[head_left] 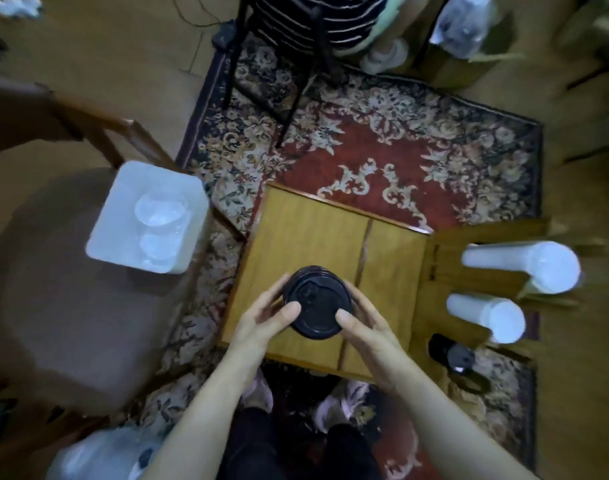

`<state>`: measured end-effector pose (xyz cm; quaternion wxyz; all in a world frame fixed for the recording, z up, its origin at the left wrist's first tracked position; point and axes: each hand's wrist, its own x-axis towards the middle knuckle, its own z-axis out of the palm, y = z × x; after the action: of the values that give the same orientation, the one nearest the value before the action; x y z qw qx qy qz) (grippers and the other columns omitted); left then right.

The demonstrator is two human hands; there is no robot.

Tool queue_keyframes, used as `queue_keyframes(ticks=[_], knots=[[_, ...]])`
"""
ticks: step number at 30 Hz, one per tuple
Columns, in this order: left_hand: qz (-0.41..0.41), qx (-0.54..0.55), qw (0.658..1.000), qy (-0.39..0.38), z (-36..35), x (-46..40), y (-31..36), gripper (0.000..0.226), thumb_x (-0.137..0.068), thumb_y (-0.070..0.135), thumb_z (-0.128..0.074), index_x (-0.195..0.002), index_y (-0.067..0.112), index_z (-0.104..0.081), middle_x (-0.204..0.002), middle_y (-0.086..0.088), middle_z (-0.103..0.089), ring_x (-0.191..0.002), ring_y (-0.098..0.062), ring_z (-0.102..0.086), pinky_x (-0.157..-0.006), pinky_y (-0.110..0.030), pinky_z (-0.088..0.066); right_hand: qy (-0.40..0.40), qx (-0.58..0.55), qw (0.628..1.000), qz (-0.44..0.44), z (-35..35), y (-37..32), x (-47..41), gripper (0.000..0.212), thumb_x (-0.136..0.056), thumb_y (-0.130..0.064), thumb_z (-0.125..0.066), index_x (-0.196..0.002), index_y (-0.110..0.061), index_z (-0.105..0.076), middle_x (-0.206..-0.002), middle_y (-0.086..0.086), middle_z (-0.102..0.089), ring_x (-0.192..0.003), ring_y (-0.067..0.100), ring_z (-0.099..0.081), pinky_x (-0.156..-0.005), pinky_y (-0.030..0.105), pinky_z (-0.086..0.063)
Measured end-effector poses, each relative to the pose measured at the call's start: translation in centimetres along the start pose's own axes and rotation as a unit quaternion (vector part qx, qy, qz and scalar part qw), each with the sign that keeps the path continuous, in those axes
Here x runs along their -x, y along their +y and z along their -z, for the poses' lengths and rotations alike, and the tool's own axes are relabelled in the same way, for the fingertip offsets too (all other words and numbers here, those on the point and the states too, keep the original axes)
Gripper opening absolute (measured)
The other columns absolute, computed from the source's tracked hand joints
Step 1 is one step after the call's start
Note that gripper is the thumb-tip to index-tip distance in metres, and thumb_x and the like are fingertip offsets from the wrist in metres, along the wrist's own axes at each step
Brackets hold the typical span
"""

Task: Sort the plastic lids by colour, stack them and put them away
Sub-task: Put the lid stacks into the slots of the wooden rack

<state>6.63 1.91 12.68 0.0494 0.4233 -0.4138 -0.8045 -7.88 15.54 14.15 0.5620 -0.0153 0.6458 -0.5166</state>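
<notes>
Black lids (316,303), one stack, held over the small wooden table (306,230) between both hands. Left hand (265,317): fingers curled round the stack's left side, thumb laid on the top lid. Right hand (361,323): fingers wrapped round the right side, thumb likewise on top. White lids, two tall stacks (517,265) (486,318), standing in a cardboard box (431,306) just right of the table; a further dark stack (450,355) lies at the box's near edge. Clear lids (161,211), loose in a white tray (123,237) on the chair to the left. Progress, by judgement: sorting and stacking largely done; the held black stack is not yet put away, and the clear ones may remain to be stacked. Markings: none legible; the top lid shows only a moulded sip opening.
</notes>
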Motion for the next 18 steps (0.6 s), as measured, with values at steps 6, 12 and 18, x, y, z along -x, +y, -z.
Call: queue_keyframes(ticks=[6, 12, 18], knots=[[0.044, -0.062, 0.992, -0.098, -10.5, -0.9, -1.8, 0.058, -0.073, 0.039, -0.077, -0.127, 0.041, -0.056, -0.130, 0.017, -0.064, -0.124, -0.001, -0.057, -0.107, -0.035, -0.047, 0.086, -0.049, 0.995, 0.026, 9.3, 0.3, 6.0, 0.086, -0.064, -0.054, -0.081, -0.141, -0.033, -0.046, -0.137, -0.017, -0.057, -0.131, 0.005, -0.050, -0.112, 0.037, -0.038], [0.079, -0.099, 0.974, -0.185, -18.7, -0.1, -5.0, 0.056, -0.076, 0.036, -0.082, -0.126, 0.040, -0.057, -0.124, 0.024, -0.065, -0.115, 0.010, -0.059, -0.089, -0.017, -0.053, 0.158, -0.112, 0.981, 0.021, 16.2, 3.1, 12.0, 0.095, -0.056, -0.059, -0.086, -0.140, -0.035, -0.049, -0.140, -0.013, -0.056, -0.130, 0.010, -0.052, -0.108, 0.041, -0.041], [0.116, -0.161, 0.952, -0.234, -23.0, 0.0, -9.1, 0.087, -0.052, 0.071, -0.084, -0.130, 0.048, -0.056, -0.139, 0.023, -0.057, -0.132, 0.002, -0.049, -0.107, -0.024, -0.045, 0.203, -0.116, 0.972, 0.021, 20.8, 6.2, 16.0, 0.096, -0.052, -0.060, -0.087, -0.136, -0.031, -0.051, -0.129, -0.016, -0.064, -0.122, 0.010, -0.059, -0.099, 0.034, -0.045]])
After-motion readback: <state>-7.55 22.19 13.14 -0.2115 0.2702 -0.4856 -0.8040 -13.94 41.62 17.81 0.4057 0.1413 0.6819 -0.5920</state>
